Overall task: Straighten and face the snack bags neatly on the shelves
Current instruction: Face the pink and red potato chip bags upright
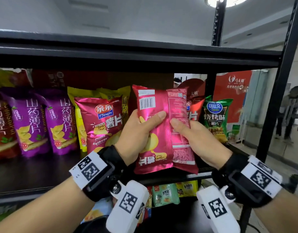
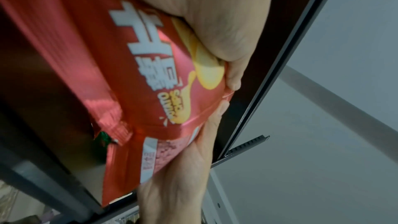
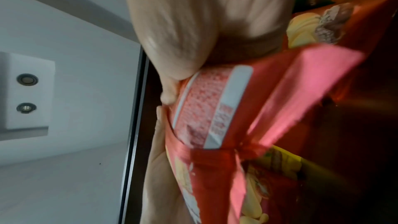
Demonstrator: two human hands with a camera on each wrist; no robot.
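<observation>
Leftmost on the shelf [image 1: 35, 172], two purple bags [image 1: 30, 125] stand upright side by side, fronts facing out, toward its left end. Next to them a magenta Qinqin bag [image 1: 98, 125] stands facing out, with yellow bags [image 1: 114, 96] behind it. Right of that, both hands hold a magenta chip bag [image 1: 159, 132] upside down above the shelf's front edge, its back panel with the barcode facing out. The left hand [image 1: 136, 137] grips the bag's left side, thumb across the panel and fingers curled behind; the right hand [image 1: 197, 140] grips the right side the same way. Behind the held bag stands a red bag [image 1: 194, 106], and a green Copico bag [image 1: 215, 118] stands upright near the shelf's right end.
</observation>
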